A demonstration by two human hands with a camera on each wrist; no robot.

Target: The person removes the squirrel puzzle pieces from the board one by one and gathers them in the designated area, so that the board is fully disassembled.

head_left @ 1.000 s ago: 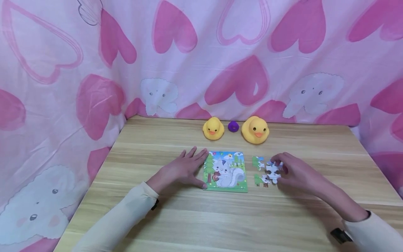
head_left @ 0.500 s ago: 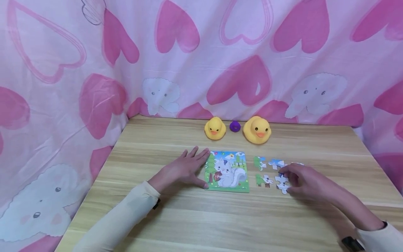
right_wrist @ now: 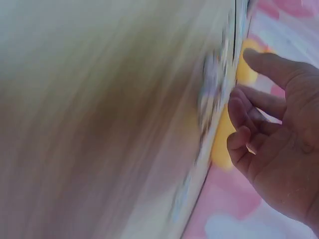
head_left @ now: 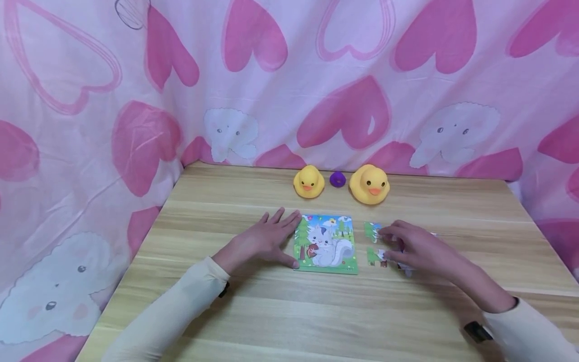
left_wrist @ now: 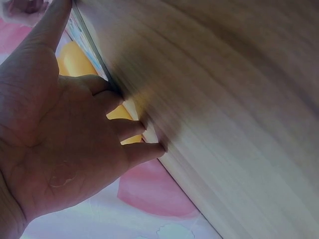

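Note:
A square squirrel puzzle board [head_left: 326, 245] lies flat on the table. My left hand [head_left: 262, 240] rests along its left side with fingers spread, thumb at the lower left corner. In the left wrist view, that hand [left_wrist: 75, 134] shows straight fingers with the tips on the wood. To the board's right lie loose jigsaw pieces: a green-and-blue one [head_left: 372, 232] above and a green one [head_left: 373, 257] below. My right hand [head_left: 418, 246] hovers over further pieces and partly hides them. In the right wrist view, its fingers [right_wrist: 239, 112] are loosely bent, with nothing between them and the thumb.
Toward the back of the table [head_left: 253, 311] sit a smaller yellow duck [head_left: 309, 182], a tiny purple duck [head_left: 337, 179] and a larger yellow duck [head_left: 369, 184]. A pink heart-patterned curtain [head_left: 280, 90] hangs behind and at both sides.
My right hand first moved a whitish jigsaw piece rightward and toward me. It has since let go and shifted left over the pieces. The left hand has stayed at the board.

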